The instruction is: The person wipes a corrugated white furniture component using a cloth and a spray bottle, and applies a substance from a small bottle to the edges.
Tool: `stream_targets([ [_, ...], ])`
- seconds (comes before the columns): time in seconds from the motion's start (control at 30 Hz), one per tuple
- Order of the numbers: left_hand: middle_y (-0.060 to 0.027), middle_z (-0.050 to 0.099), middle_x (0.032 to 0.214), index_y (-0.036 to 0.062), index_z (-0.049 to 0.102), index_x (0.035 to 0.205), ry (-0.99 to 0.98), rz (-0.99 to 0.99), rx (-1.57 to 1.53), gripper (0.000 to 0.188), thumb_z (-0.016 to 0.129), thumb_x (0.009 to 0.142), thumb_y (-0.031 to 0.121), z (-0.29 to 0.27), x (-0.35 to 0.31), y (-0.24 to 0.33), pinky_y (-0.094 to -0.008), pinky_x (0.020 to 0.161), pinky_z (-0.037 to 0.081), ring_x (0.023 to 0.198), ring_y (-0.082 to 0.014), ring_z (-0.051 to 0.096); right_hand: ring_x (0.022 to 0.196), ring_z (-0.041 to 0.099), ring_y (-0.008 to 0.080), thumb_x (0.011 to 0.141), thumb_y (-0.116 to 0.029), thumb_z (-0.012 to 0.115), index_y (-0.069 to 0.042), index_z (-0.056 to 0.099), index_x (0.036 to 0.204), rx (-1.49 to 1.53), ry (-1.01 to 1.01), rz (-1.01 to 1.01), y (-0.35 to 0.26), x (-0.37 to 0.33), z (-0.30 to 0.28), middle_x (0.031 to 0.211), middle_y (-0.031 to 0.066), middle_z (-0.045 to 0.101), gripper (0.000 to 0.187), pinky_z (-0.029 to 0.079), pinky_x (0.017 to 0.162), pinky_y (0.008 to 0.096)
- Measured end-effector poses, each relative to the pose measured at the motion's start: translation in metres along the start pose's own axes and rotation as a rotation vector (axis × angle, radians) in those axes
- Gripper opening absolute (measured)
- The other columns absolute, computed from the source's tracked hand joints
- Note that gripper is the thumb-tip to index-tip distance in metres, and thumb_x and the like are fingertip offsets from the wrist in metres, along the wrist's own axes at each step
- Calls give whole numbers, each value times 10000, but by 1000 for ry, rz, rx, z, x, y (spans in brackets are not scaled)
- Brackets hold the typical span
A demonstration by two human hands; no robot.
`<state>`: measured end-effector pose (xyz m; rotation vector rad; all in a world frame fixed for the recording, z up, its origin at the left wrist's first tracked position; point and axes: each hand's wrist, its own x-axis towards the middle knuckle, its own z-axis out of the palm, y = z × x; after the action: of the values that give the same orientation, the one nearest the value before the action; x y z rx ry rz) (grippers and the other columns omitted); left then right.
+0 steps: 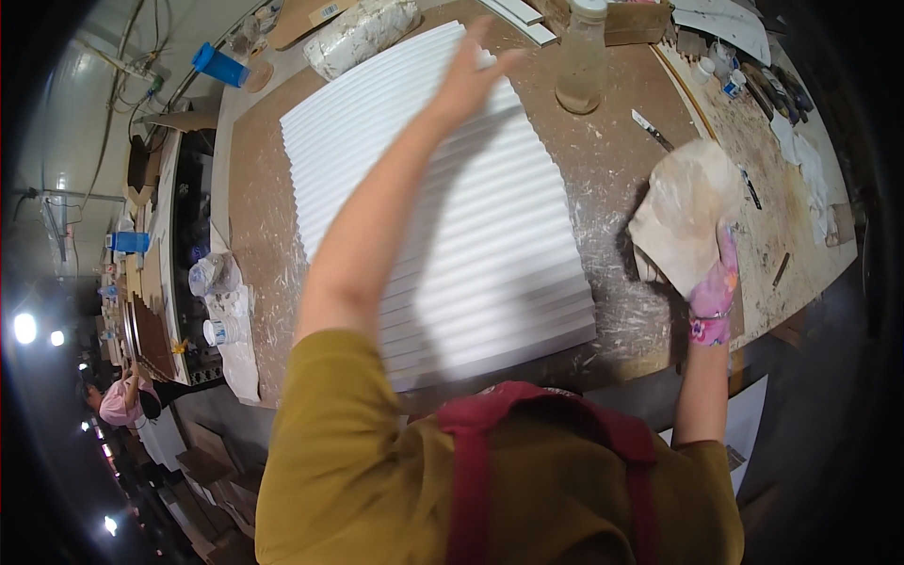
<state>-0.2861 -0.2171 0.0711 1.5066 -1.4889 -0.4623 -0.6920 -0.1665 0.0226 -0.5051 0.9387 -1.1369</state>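
A white ribbed panel (490, 254) lies flat on the brown worktable (259, 217). My left hand (471, 75) reaches over its far part with fingers spread, palm down on or just above the ribs; it looks blurred. My right hand (714, 287), in a pink patterned glove, grips a crumpled, stained beige cloth (683, 212) held beside the panel's right edge.
A clear plastic bottle (581, 56) stands behind the panel. A white filled bag (363, 33) lies at the back left. Small bottles, tubes and tools (753, 85) are scattered at the right. A utility knife (652, 130) lies near the cloth. Another person (118, 400) works far left.
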Motion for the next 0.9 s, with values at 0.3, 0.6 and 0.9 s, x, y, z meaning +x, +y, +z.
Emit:
stream_targets([
  [0.3, -179, 332, 1496, 78, 381, 1434, 67, -240, 895, 528, 464, 974, 324, -202, -267, -96, -484, 1115, 264, 1356, -413, 310, 1019, 608, 202, 918, -333, 562, -99, 632, 1081, -1479, -939, -1273, 140, -46, 288, 1108, 98, 630, 294, 513, 901, 379],
  [0.6, -119, 327, 1515, 140, 417, 1422, 24, -328, 840, 481, 402, 995, 360, -187, -284, -94, -498, 1116, 265, 1377, -436, 260, 992, 631, 270, 956, -195, 465, -50, 668, 1014, -1467, -795, -1058, 137, 59, 193, 1040, 128, 672, 256, 499, 900, 365],
  [0.9, -136, 331, 1507, 117, 416, 1417, 43, -339, 847, 477, 369, 1006, 355, -191, -290, -98, -476, 1139, 227, 1375, -433, 250, 947, 639, 201, 928, -157, 531, -62, 606, 1112, -1614, -889, -1061, 138, -6, 210, 1078, 122, 641, 220, 556, 801, 331],
])
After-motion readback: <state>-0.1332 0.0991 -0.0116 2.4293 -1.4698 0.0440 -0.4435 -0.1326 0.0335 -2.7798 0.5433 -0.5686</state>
